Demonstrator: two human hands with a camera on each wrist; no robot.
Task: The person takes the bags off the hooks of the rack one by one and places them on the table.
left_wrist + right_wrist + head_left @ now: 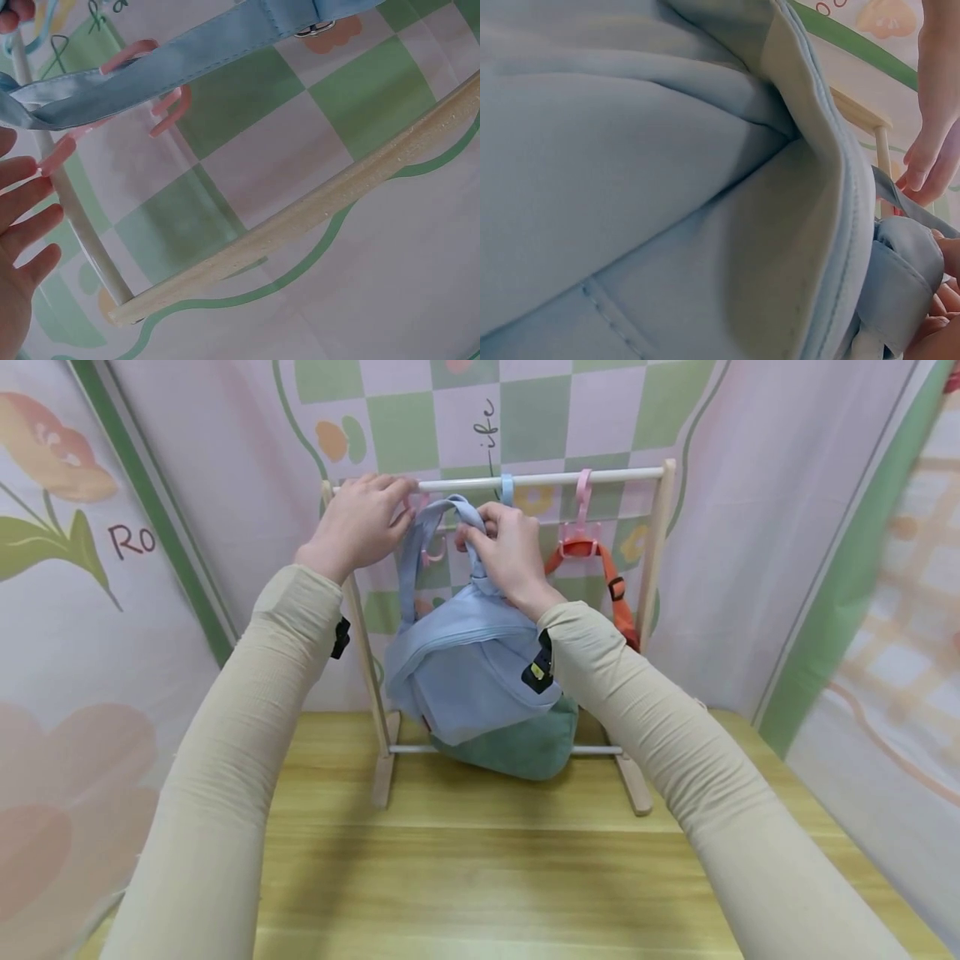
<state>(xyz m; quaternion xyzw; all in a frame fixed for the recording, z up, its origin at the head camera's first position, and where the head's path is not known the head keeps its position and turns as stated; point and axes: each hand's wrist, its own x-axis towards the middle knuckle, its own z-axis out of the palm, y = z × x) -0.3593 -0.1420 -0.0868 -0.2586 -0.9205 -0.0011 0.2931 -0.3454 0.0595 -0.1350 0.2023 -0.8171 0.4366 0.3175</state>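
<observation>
A light-blue bag (472,672) hangs tilted in front of the rack, its front facing me. My right hand (513,547) pinches the bag's strap (459,503) near its top bend. The strap overlaps a pink hook (174,112) in the left wrist view. My left hand (360,522) is at the left end of the white rail (465,483), fingers spread and fairly straight, fingertips right at the pink hook's upper part. The bag's zipped edge and folds fill much of the right wrist view, with the bunched strap (904,270) beside my right fingers.
Behind the blue bag hangs a green bag (525,745). An orange strap (615,589) hangs on another pink hook (583,497) at right; a blue hook (507,489) sits mid-rail. The rack's wooden feet (633,785) stand on the wooden table (480,877), with printed curtains around.
</observation>
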